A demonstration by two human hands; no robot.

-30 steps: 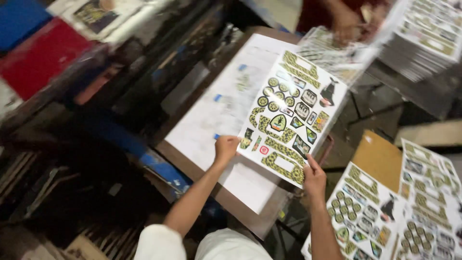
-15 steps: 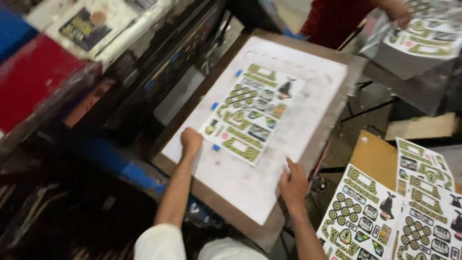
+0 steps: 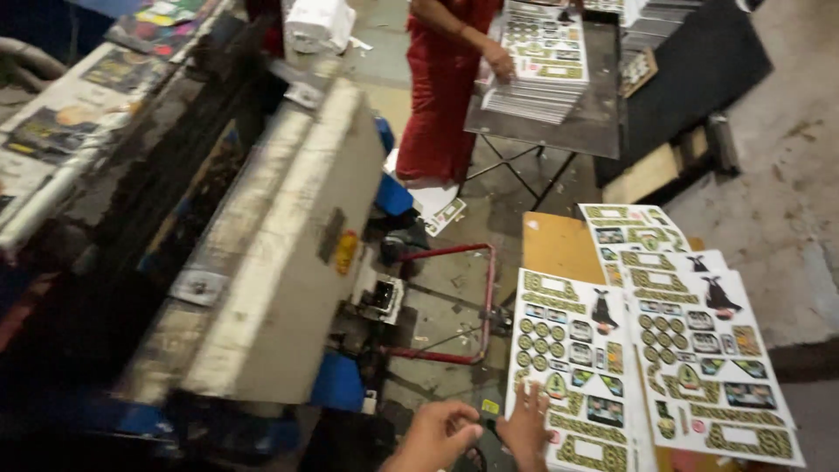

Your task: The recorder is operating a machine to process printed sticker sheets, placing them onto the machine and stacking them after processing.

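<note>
Right hand (image 3: 527, 426): fingers spread flat on the near-left corner of a printed sticker sheet (image 3: 572, 363), pressing it, not gripping. Left hand (image 3: 433, 434): loosely curled, holding nothing, just left of the right hand. The sheet lies at the near right on a wooden worktop (image 3: 551, 246), beside further printed sheets (image 3: 699, 350). Left: a large press machine (image 3: 280, 253). Far: a person in red (image 3: 446, 79) touching a stack of sheets (image 3: 537, 70).
</note>
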